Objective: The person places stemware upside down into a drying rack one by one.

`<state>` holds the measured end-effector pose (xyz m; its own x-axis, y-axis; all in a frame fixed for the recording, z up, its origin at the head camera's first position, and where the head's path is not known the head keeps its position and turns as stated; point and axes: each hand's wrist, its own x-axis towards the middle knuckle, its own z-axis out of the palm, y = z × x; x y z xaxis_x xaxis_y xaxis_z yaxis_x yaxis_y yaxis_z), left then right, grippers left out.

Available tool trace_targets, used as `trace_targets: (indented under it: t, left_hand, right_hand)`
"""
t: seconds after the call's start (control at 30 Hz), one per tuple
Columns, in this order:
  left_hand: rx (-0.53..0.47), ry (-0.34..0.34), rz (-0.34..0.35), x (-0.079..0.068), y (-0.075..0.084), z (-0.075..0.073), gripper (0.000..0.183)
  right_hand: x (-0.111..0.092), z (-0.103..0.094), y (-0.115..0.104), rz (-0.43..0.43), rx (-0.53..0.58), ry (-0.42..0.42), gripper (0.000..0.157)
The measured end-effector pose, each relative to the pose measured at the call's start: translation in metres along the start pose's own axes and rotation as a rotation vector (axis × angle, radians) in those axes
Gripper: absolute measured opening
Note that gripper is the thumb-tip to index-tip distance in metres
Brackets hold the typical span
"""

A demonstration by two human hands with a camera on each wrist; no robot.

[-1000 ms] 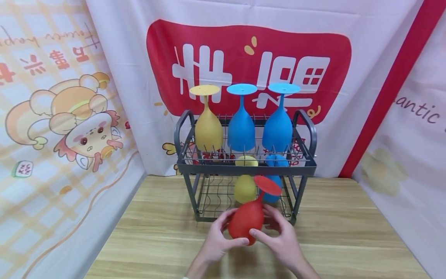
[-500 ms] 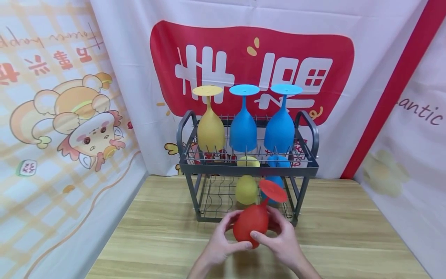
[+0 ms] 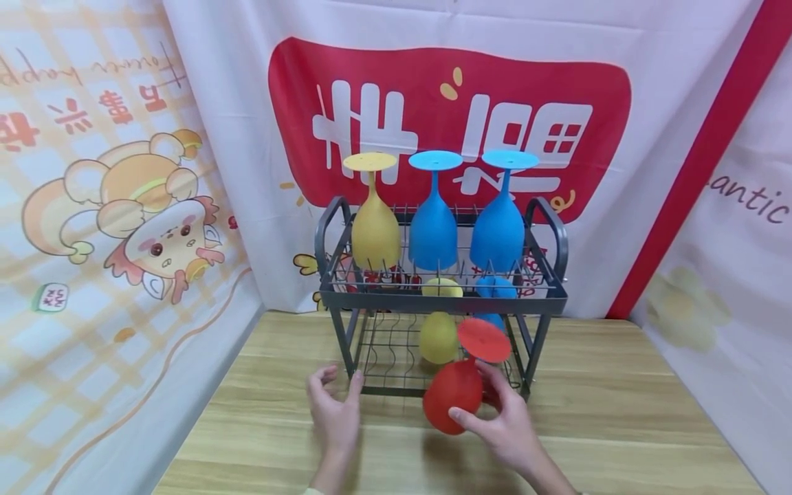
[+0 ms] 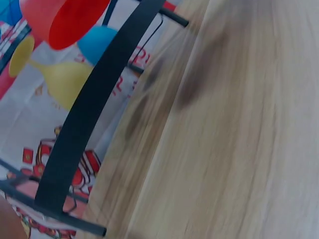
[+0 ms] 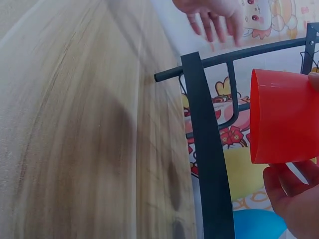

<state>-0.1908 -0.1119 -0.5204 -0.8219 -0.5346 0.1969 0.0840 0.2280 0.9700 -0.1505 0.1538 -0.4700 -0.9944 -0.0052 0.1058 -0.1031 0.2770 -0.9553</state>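
Note:
A red wine goblet (image 3: 454,399) is tipped with its mouth down toward the person and its round foot up, in front of the rack's lower shelf. My right hand (image 3: 504,419) grips its bowl, thumb on the near side; in the right wrist view the red goblet (image 5: 284,117) shows its rim facing left. My left hand (image 3: 337,412) holds nothing and is at the rack's front left corner, fingers loosely bent and apart from the thumb. The dark two-tier dish rack (image 3: 442,301) stands behind both hands.
Upside down on the top tier stand a yellow goblet (image 3: 375,237) and two blue goblets (image 3: 433,237). On the lower tier are a yellow goblet (image 3: 438,338) and a blue goblet (image 3: 495,287), partly hidden by the red one. Printed cloth (image 3: 247,137) hangs behind the wooden table (image 3: 619,412).
My left hand has let go of the red goblet and moved left to the rack's front corner. The right hand keeps hold of the goblet, which has shifted slightly right.

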Motion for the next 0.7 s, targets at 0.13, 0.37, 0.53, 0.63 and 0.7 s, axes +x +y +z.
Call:
trace_targets:
  t: [0.13,0.37,0.53,0.63,0.7]
  left_hand:
    - [0.05,-0.182,-0.121,0.012,-0.01,-0.004,0.066]
    - [0.029,-0.367,-0.139,0.023,-0.024,-0.003,0.062]
    - [0.001,-0.398,-0.13,0.027,-0.023,-0.003,0.062]
    - [-0.022,-0.411,-0.14,0.029,-0.024,-0.004,0.063]
    - [-0.028,-0.411,-0.147,0.029,-0.024,-0.004,0.063]
  right_hand:
    - [0.004,0.007,0.001,-0.106,-0.061,0.01,0.079]
    - [0.019,0.032,-0.003,-0.196,-0.094,-0.011,0.081]
    - [0.031,0.051,-0.009,-0.251,-0.109,0.001,0.08]
    - [0.039,0.062,-0.011,-0.247,-0.118,0.008,0.081]
    - [0.044,0.069,-0.012,-0.235,-0.122,0.011,0.08]
